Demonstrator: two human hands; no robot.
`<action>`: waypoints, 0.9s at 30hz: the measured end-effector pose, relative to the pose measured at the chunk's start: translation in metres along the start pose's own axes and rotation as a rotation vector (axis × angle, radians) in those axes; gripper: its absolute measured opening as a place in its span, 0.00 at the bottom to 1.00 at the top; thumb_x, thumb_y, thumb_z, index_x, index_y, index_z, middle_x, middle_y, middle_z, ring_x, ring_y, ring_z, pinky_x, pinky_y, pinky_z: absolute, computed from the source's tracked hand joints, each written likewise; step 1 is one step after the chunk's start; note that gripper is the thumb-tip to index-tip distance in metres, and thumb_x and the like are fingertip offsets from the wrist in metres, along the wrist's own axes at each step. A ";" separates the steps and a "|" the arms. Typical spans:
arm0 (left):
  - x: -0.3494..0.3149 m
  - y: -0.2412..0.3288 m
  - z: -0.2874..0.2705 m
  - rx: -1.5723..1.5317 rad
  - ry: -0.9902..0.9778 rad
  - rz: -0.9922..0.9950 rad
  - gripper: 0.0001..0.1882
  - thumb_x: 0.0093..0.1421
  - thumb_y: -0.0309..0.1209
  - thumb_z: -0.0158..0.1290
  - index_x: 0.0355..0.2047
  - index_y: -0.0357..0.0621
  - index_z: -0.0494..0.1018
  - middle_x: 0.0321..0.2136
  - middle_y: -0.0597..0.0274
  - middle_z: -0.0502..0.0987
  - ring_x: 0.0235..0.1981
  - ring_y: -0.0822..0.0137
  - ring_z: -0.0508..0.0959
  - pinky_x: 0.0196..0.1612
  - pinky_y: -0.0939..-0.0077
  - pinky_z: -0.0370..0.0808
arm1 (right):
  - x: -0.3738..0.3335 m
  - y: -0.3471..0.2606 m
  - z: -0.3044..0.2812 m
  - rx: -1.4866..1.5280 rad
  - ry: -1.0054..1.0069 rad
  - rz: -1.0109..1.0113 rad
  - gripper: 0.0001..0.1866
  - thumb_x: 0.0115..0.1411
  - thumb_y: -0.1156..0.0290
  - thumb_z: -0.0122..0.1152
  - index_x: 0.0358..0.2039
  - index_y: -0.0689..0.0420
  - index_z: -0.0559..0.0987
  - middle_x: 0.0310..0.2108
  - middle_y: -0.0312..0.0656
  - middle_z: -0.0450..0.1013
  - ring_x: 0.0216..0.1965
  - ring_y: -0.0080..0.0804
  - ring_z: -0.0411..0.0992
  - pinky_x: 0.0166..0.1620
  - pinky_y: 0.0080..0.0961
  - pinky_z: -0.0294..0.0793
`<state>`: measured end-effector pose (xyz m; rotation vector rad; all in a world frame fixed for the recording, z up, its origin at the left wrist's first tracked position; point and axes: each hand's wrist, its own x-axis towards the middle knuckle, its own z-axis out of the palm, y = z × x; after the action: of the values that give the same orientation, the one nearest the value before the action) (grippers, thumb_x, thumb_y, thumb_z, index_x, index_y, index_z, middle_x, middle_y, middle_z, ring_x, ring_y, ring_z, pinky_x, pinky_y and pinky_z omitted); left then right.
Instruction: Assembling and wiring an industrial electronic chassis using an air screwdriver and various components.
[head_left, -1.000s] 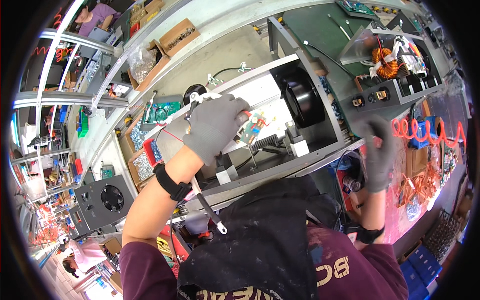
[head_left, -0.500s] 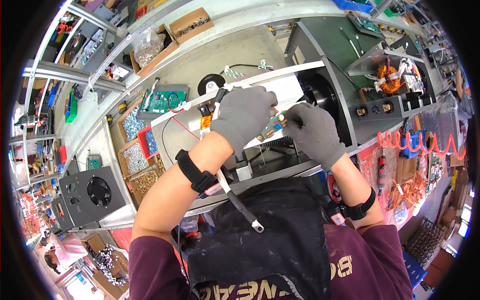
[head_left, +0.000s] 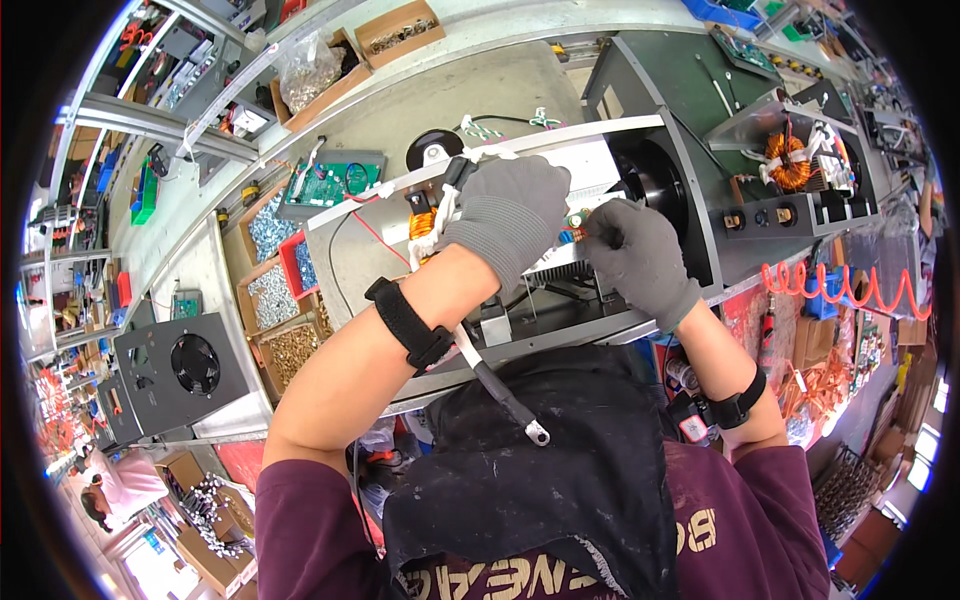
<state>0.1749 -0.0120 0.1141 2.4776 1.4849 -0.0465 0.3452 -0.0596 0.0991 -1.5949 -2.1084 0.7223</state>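
Both my hands wear grey knit gloves and meet over an open grey metal chassis (head_left: 520, 345). Between them is a small green circuit board (head_left: 577, 222) with coloured parts, mostly covered by my left hand. My left hand (head_left: 515, 205) is closed on its left side, its fingertips largely hidden. With curled fingers, my right hand (head_left: 640, 258) pinches its right edge. A copper-wound coil (head_left: 421, 224) sits in the chassis left of my left hand, and a round black fan (head_left: 665, 180) at its right end. A thick cable with a ring lug (head_left: 538, 434) hangs over the front edge.
Screw bins (head_left: 270, 230) and a green circuit board (head_left: 335, 185) lie at the left. On the right stands another chassis with a copper toroid coil (head_left: 788, 163). A red coiled hose (head_left: 845, 290) hangs near it. A fan panel (head_left: 185, 370) lies far left.
My left hand has shifted slightly right and forward, covering more of the small circuit board. The board has turned a little, and my right hand stays at its edge. The view has shifted slightly.
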 end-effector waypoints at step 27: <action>-0.029 0.005 -0.007 -0.136 -0.240 0.025 0.12 0.51 0.38 0.52 0.27 0.43 0.76 0.22 0.52 0.76 0.27 0.53 0.76 0.32 0.62 0.72 | -0.044 0.033 -0.053 -0.162 -0.025 -0.501 0.13 0.46 0.70 0.61 0.35 0.54 0.76 0.27 0.41 0.69 0.30 0.39 0.67 0.34 0.32 0.64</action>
<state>0.1643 -0.0374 0.1267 2.2905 1.3121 -0.2223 0.4140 -0.0866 0.1198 -1.0524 -2.4923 0.4091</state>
